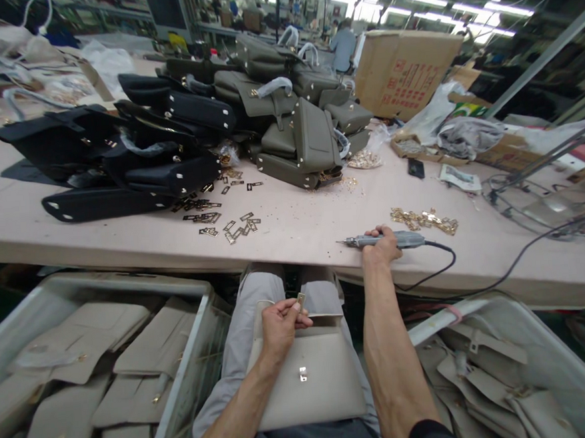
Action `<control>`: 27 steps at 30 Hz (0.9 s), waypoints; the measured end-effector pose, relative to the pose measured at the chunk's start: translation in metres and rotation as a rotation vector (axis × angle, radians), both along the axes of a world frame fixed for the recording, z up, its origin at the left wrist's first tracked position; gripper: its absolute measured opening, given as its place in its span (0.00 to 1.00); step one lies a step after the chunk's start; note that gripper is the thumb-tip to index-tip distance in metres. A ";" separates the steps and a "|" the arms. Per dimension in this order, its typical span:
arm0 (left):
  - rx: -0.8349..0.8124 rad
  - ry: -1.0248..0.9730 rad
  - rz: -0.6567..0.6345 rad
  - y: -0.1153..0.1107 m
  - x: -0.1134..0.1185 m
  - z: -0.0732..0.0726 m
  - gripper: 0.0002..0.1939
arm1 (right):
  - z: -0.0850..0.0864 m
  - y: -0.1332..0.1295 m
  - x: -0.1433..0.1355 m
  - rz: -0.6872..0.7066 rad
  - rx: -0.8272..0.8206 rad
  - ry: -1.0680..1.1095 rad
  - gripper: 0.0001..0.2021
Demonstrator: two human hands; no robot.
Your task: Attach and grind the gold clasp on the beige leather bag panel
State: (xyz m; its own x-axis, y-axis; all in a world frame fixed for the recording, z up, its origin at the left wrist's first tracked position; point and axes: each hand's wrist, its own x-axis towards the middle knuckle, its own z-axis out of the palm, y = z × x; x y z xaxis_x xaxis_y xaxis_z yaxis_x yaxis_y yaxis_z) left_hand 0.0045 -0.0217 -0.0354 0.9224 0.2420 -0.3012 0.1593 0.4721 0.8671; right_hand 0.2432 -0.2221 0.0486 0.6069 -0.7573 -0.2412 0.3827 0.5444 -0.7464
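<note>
On my lap lies a beige handbag [319, 384] with a small metal clasp plate [303, 374] on its front. My left hand [281, 323] is above the bag's upper edge, its thumb and fingers pinching a small rectangular metal plate [301, 300]. At the table's front edge, my right hand [382, 245] is wrapped round a grey corded electric screwdriver [408, 239], which lies level with its bit pointing left. Gold metal fittings [425, 220] are heaped just beyond that hand. Several flat rectangular metal plates [243, 228] lie loose on the table to the left.
Black handbags [112, 151] and olive handbags [307, 141] are piled along the table's far side. A cardboard box [407, 71] stands behind. Plastic bins of beige bags flank me, a left bin [127, 284] and a right bin [546, 341]. The screwdriver's cord [507, 277] runs off right.
</note>
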 end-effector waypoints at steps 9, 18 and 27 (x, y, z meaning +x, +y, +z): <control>0.009 -0.005 -0.010 0.001 0.000 0.003 0.26 | 0.004 0.000 -0.002 0.044 0.018 0.009 0.13; 0.008 0.025 0.011 -0.005 0.002 0.013 0.23 | 0.028 0.006 -0.051 0.271 -0.033 -0.059 0.09; 0.006 0.047 0.023 -0.012 0.000 0.018 0.21 | 0.039 0.069 -0.147 0.478 -0.300 -0.197 0.14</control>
